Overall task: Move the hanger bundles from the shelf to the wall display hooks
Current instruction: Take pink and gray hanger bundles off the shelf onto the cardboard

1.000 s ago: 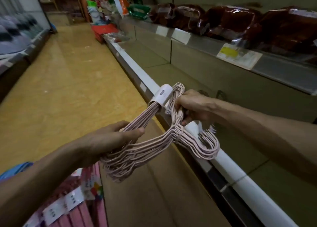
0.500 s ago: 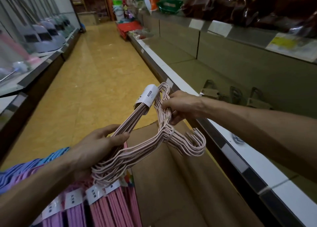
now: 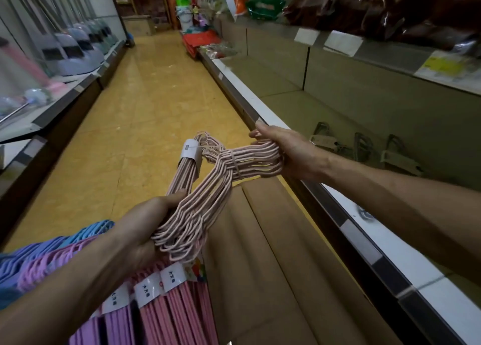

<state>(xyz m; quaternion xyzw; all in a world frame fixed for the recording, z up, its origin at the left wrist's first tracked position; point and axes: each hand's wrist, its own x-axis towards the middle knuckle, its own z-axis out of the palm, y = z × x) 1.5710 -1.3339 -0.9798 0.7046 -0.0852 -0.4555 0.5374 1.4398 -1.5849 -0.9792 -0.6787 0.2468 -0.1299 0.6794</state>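
Note:
I hold one bundle of pale pink wire hangers (image 3: 208, 188) in mid-air over an open cardboard box (image 3: 273, 253). A white paper sleeve (image 3: 191, 153) wraps one arm of the bundle. My left hand (image 3: 148, 227) grips the bundle's lower corner. My right hand (image 3: 283, 152) grips the hook ends, which point toward the shelf (image 3: 286, 89) on the right. More hanger bundles (image 3: 161, 300) in pink, purple and blue stand packed in the box at the lower left, each with a white label.
A long shelf edge with a white price strip (image 3: 364, 230) runs along the right, with small dark clips (image 3: 364, 146) on the shelf. Dark bagged goods (image 3: 390, 14) fill the upper shelf. Dustpans (image 3: 75, 50) line the left shelving. A yellow floor aisle (image 3: 145, 105) stretches ahead.
My right hand has shifted from the bundle's neck to its hook ends and swung them to the right. The view has turned left, showing more of the box's bundles.

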